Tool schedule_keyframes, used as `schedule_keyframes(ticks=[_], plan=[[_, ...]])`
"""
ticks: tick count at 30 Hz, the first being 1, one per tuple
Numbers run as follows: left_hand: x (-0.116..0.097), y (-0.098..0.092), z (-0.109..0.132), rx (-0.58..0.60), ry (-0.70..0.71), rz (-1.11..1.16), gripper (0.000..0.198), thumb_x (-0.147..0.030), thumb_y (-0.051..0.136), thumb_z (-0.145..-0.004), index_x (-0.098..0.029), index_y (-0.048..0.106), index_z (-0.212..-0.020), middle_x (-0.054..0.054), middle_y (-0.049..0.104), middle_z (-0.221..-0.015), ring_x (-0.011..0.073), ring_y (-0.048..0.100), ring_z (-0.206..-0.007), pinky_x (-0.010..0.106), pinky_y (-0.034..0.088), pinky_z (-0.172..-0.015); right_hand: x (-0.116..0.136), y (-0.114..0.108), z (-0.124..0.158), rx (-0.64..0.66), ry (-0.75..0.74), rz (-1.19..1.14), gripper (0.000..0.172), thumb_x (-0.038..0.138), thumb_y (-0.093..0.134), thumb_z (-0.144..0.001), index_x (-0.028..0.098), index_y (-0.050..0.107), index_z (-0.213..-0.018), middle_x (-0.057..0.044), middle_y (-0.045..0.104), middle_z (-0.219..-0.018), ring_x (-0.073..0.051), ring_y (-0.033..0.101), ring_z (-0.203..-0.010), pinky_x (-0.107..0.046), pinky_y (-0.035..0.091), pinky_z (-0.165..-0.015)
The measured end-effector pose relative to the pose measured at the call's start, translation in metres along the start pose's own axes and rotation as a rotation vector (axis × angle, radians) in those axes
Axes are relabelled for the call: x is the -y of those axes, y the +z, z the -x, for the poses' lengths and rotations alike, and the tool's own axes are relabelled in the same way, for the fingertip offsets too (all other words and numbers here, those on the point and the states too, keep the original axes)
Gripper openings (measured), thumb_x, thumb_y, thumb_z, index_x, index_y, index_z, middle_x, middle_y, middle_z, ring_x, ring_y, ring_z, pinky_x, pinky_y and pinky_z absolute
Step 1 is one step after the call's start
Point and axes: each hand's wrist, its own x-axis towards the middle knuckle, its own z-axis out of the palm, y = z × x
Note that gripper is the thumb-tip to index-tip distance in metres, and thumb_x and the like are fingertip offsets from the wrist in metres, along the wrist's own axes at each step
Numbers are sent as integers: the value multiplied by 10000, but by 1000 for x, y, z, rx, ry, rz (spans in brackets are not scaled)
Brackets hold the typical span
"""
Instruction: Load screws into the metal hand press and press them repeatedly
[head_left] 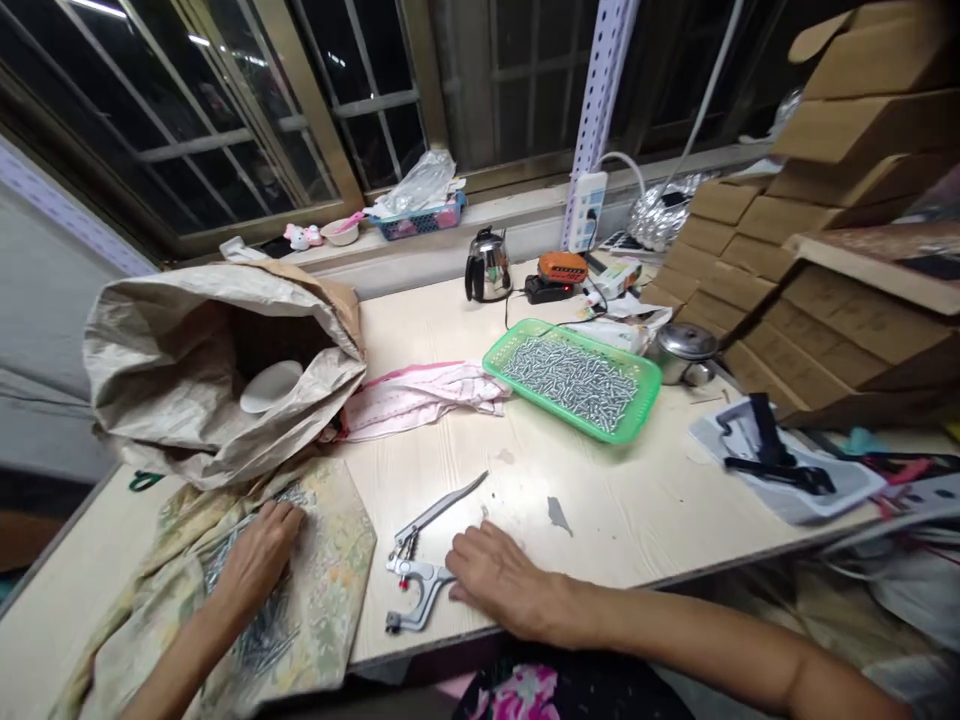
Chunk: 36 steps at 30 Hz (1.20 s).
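My left hand [259,560] rests palm down on a heap of small metal pins [262,625] that lies on a flowered cloth [330,580] at the table's near left; its fingers curl into the pins. My right hand [499,580] lies on the pale wooden table [637,510] next to a silver hand press tool [420,560], with the fingertips touching its lower arm. The fingers are bent and close together, and whether they hold anything is hidden.
A big crumpled paper sack [195,370] with a white scoop inside stands at the left. A green tray [574,380] full of metal pins sits mid-table beside a pink cloth [424,395]. Stacked cardboard boxes [817,220] fill the right; a kettle [487,265] stands at the back.
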Motion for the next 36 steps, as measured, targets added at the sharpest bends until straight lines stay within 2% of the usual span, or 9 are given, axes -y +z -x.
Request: schedule_keyframes(ticks=[3, 6, 9, 13, 19, 27, 31, 36], plan=[[-19, -11, 5, -86, -175, 202, 296, -310, 400, -869, -159, 644, -799, 121, 665, -856, 263, 599, -848, 359, 462, -787, -3, 10, -4, 21, 3, -5, 91, 234, 496, -956, 169, 553, -929, -59, 603, -948, -183, 525, -852, -321, 384, -793], [-51, -19, 17, -57, -383, 573, 296, -368, 490, -805, -158, 683, -888, 76, 706, -844, 209, 633, -747, 310, 482, -723, -8, 23, -8, -27, -27, 20, 115, 205, 465, -958, 167, 555, -897, -60, 601, -890, -177, 518, -778, -318, 358, -729], [-87, -23, 33, 65, -470, 987, 395, -445, 573, -755, -132, 699, -960, 56, 704, -782, 162, 609, -616, 266, 470, -604, -12, 34, -8, -114, -94, 38, 135, 176, 437, -955, 166, 539, -867, -46, 584, -840, -158, 495, -708, -308, 330, -675], [-125, -21, 54, 176, -540, 1311, 427, -506, 690, -666, -108, 692, -820, 2, 609, -586, 113, 521, -512, 225, 399, -513, -14, 41, -4, -151, -144, 65, 136, 124, 422, -939, 177, 512, -851, -25, 559, -823, -140, 458, -652, -298, 291, -608], [-144, -12, 62, 227, -569, 1384, 475, -553, 737, -625, -105, 682, -771, -20, 568, -575, 74, 420, -506, 200, 292, -492, -11, 37, -1, -141, -182, 71, 184, 53, 377, -920, 180, 499, -866, -21, 546, -831, -126, 428, -617, -296, 264, -555], [-143, -5, 61, 273, -597, 1339, 429, -512, 737, -620, -109, 667, -751, -13, 570, -593, 81, 433, -532, 202, 314, -510, -9, 30, -1, -136, -201, 27, 202, 17, 359, -886, 174, 484, -871, -26, 529, -821, -126, 416, -616, -293, 275, -557], [-140, -2, 56, 359, -627, 1319, 409, -498, 741, -590, -120, 654, -721, -23, 553, -544, 84, 444, -490, 207, 326, -492, -9, 30, -2, -104, -177, 8, 203, 7, 362, -873, 172, 482, -878, -22, 529, -809, -124, 408, -612, -284, 267, -549], [-136, -2, 49, 468, -596, 1197, 325, -443, 728, -601, -131, 655, -654, -12, 568, -510, 104, 494, -477, 220, 365, -501, -9, 30, -2, -64, -159, 20, 180, 39, 379, -888, 169, 504, -883, -30, 557, -838, -126, 425, -619, -283, 271, -546]])
